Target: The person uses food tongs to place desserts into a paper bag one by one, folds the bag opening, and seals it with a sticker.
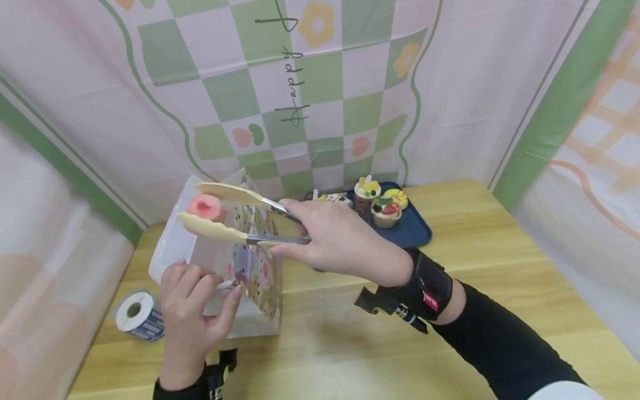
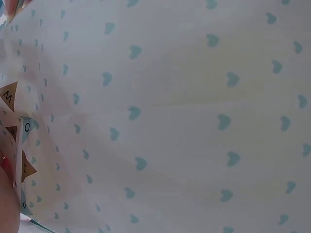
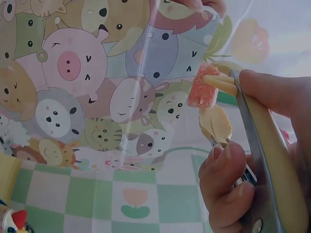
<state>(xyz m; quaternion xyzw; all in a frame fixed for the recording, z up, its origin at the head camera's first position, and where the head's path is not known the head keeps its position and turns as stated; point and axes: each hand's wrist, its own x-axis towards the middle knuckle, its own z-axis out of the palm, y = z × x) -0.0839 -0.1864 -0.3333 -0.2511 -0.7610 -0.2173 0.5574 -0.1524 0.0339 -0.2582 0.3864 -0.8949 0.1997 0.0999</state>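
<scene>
My right hand (image 1: 345, 239) grips a pair of tongs (image 1: 215, 226) with metal arms and cream-coloured scalloped tips. Between those tips is a pink roll-shaped cake (image 1: 209, 206) with a hole in its end, raised over the mouth of a paper bag (image 1: 260, 266). Cartoon animals cover one side of the bag, also large in the right wrist view, where the cake (image 3: 198, 92) appears sugary. At the bag's near rim, my left hand (image 1: 192, 311) pinches the edge between thumb and fingers. Small blue hearts on the bag (image 2: 180, 97) fill the left wrist view.
A navy tray (image 1: 417, 233) behind my right hand bears several cupcakes (image 1: 386, 214) and a yellow ring-shaped treat (image 1: 396, 197); my hand partly hides it. Left of the bag stands a roll of labels (image 1: 142, 318). A printed cloth (image 1: 320, 78) hangs behind the wooden table (image 1: 350, 339).
</scene>
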